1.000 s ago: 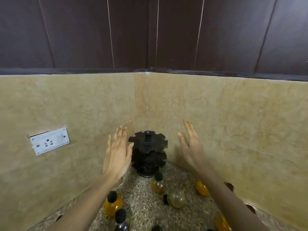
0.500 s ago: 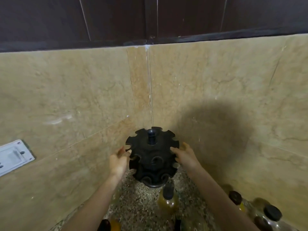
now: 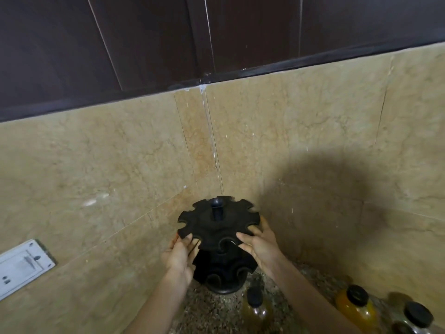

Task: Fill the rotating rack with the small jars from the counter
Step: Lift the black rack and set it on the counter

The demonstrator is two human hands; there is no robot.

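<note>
a black rotating rack (image 3: 218, 242) stands upright in the corner where two beige tiled walls (image 3: 101, 169) meet, its central post with a knob on top pointing straight up and its round foot resting on the speckled counter (image 3: 212, 309). the left hand (image 3: 179, 255) clasps the notched top tier from the left, fingers curled around its rim; the right hand (image 3: 260, 244) grips the same tier from the right, thumb laid on top of the disc. the rack sits close to both walls, with only a narrow gap behind it, and the open room lies toward the camera across the counter. all its scalloped slots that show are bare. a small amber jar with a black cap (image 3: 254, 307) stands just in front of the base, and two more capped jars (image 3: 356, 307) stand along the right wall, near the frame's lower right edge. a white wall socket (image 3: 22, 267) sits on the left wall, well apart from the rack.
</note>
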